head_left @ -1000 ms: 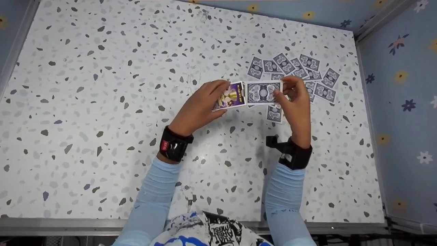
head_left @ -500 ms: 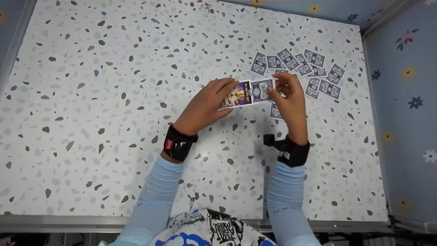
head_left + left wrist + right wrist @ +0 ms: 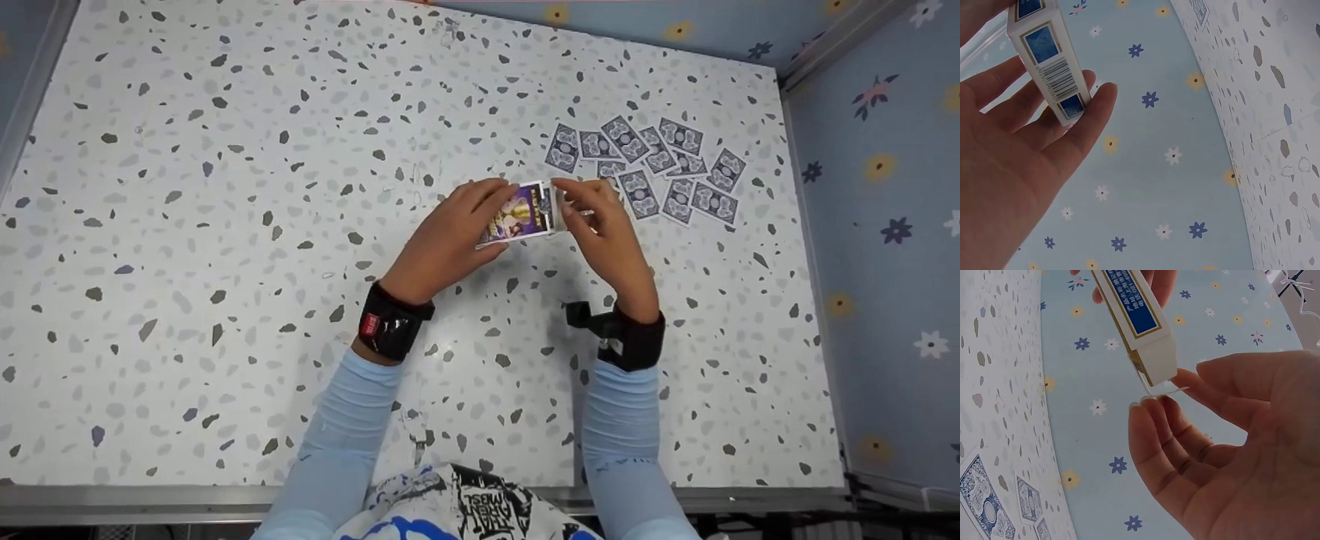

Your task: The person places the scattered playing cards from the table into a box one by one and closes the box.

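Note:
My left hand (image 3: 450,236) grips a playing card box (image 3: 521,210) with a purple and gold front, fingers along one edge and thumb along the other. In the left wrist view the box's white end (image 3: 1055,73) shows a barcode and blue panels. My right hand (image 3: 609,238) is at the box's right end, its fingers bent loosely beside the raised flap (image 3: 1154,391). Its fingertips touch or nearly touch that flap, and the thumb is apart from the box. A sliver of patterned card (image 3: 547,201) shows at the box's mouth; the rest is hidden.
Several playing cards (image 3: 679,137) lie face down, spread and partly overlapping, on the speckled table (image 3: 262,150) beyond my right hand. A flower-patterned wall (image 3: 885,262) borders the table on the right and at the back.
The card stack in my right hand has slid left into the box until almost none of it shows. My right hand has moved left with it and loosened; the left hand keeps holding the box.

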Tool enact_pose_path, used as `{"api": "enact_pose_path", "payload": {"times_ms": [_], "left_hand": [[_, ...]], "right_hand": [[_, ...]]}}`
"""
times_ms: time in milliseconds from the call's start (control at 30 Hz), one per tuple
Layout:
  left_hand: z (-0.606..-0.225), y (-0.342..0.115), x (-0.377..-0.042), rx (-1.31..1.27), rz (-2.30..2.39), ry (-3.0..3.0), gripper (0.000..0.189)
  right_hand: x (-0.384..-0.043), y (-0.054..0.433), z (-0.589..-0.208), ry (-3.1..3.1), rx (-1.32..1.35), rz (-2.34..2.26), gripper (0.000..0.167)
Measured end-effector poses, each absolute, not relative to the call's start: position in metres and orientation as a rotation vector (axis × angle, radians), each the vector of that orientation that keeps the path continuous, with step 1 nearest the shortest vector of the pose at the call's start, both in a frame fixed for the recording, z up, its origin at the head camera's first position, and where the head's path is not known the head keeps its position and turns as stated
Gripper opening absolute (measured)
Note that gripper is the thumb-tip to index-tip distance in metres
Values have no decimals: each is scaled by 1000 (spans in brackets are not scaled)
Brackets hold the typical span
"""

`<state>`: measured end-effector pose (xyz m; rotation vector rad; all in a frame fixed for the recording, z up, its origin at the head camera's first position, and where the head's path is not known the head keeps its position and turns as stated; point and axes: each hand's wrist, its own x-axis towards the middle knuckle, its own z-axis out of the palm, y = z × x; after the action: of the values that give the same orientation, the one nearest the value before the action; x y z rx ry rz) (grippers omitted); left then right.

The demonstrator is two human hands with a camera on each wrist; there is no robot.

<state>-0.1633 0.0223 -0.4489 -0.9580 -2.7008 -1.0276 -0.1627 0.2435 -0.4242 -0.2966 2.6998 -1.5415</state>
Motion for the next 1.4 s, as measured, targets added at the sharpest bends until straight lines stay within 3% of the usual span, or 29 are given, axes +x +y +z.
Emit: {"api": "enact_pose_path", "payload": {"times_ms": [433,833,1067,1400], "left_hand": [[-450,19,-164,-914,-1051,-2676,63],[-442,9,-164,-827,-1081,-2713,62],[-442,10,-162,-849,-1079,-2699,61],[-442,9,-163,-845,-1104,-2689,59]], "right_hand": [[-166,248,-424,2704,-382,-1540,27],[-206,304,-457,2964,61,-1310,28],[-223,323,-487,2880,125,-988,41],[-228,321,-497,2779,150,-682,66]]}}
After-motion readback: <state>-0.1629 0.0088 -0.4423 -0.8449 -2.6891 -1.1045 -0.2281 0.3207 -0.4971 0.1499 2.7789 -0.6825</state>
